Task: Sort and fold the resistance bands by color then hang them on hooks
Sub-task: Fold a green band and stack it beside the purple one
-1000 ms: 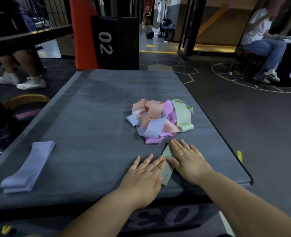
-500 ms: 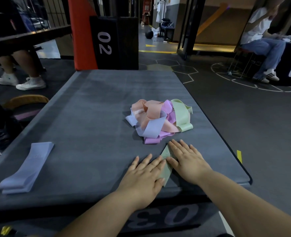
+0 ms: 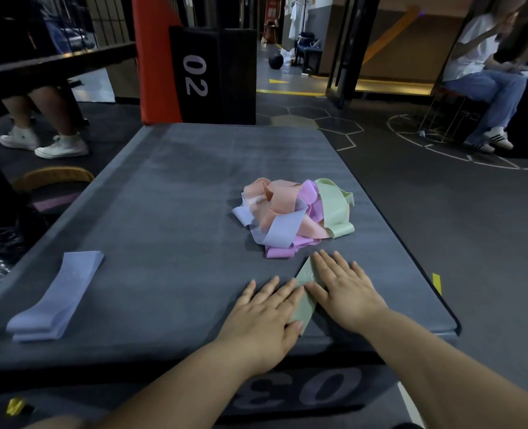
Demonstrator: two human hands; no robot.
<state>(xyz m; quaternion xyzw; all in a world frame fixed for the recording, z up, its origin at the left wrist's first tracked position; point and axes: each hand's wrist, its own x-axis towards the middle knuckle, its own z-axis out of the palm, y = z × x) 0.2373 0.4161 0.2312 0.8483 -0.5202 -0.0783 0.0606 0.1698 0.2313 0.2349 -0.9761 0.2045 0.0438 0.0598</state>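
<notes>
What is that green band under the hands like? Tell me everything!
The green band is a pale, flat strip that looks like smooth, stretchy rubber, with faint print too small to read. It lies slanted near the front edge of the grey padded box, close to the tangled pile. The left hand and right hand press flat on its two sides, so only the middle shows.

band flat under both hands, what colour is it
Pale green band, seen in the head view, pressed by the left hand and right hand.
</notes>
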